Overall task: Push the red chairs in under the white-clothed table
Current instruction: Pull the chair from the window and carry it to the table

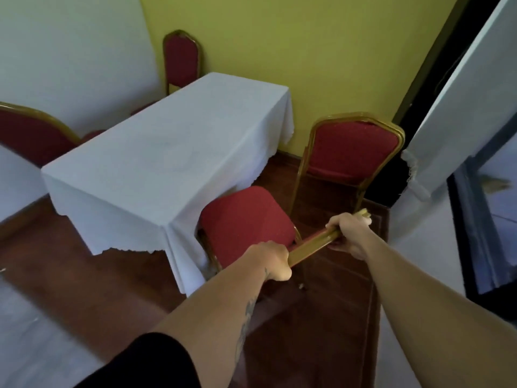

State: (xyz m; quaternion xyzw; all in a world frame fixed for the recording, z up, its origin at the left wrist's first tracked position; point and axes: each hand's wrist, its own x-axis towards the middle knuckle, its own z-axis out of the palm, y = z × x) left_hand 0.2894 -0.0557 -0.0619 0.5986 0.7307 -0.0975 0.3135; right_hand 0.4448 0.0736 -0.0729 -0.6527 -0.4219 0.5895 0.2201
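- Head cam: both hands wrapped round gold metal top rail [316,243] of near red-cushioned chair [246,219]; left hand [272,260] at near end, right hand [349,233] at far end.
- Chair seat partly under near right corner of white-clothed counter [167,152].
- 2nd red gold-framed chair [349,152] farther right, apart from counter.
- 2 more red chairs, left [30,135] & far [181,61].

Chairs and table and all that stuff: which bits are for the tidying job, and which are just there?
For the job:
- held chair, gripped by left hand and right hand
- second red chair
- far chair
- left chair
- white-clothed table

Just there:
- yellow wall
- wooden floor
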